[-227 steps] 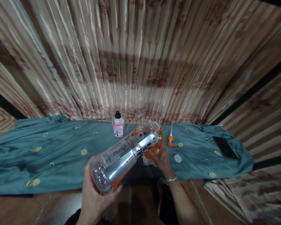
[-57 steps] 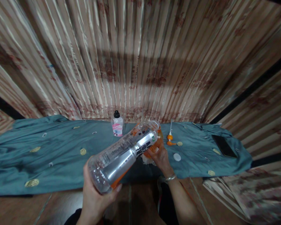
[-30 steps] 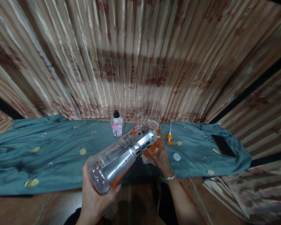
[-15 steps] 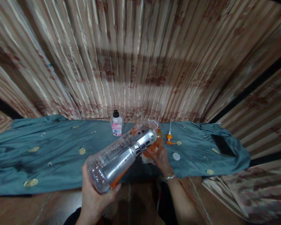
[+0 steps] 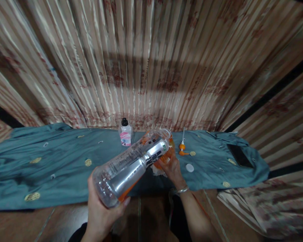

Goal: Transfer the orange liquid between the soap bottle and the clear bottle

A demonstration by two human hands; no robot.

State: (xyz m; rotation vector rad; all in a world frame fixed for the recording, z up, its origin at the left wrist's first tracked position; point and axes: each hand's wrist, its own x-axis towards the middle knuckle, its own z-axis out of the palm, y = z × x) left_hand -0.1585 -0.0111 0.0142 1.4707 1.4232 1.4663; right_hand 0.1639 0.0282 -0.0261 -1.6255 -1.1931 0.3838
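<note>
A large clear plastic bottle (image 5: 131,171) with a silver label lies tilted in the air, its neck up and to the right. My left hand (image 5: 101,205) is wrapped round its base. Beyond the neck stands an orange bottle (image 5: 171,149), partly hidden behind the clear one; the clear bottle's mouth is over its top. My right hand (image 5: 172,168) grips the orange bottle from the right. Some crumpled white tissue (image 5: 158,171) shows below it. To the right lie an orange pump head (image 5: 182,148) with its tube and a round white cap (image 5: 189,167).
A clear bottle with a pink label and black cap (image 5: 125,134) stands at the back of the table with a green cloth (image 5: 70,161). A dark flat phone-like object (image 5: 239,156) lies at the right. Pleated curtains (image 5: 141,67) hang close behind.
Almost nothing differs. Both hands and the tilted clear bottle hold their places, and the view has shifted very slightly.
</note>
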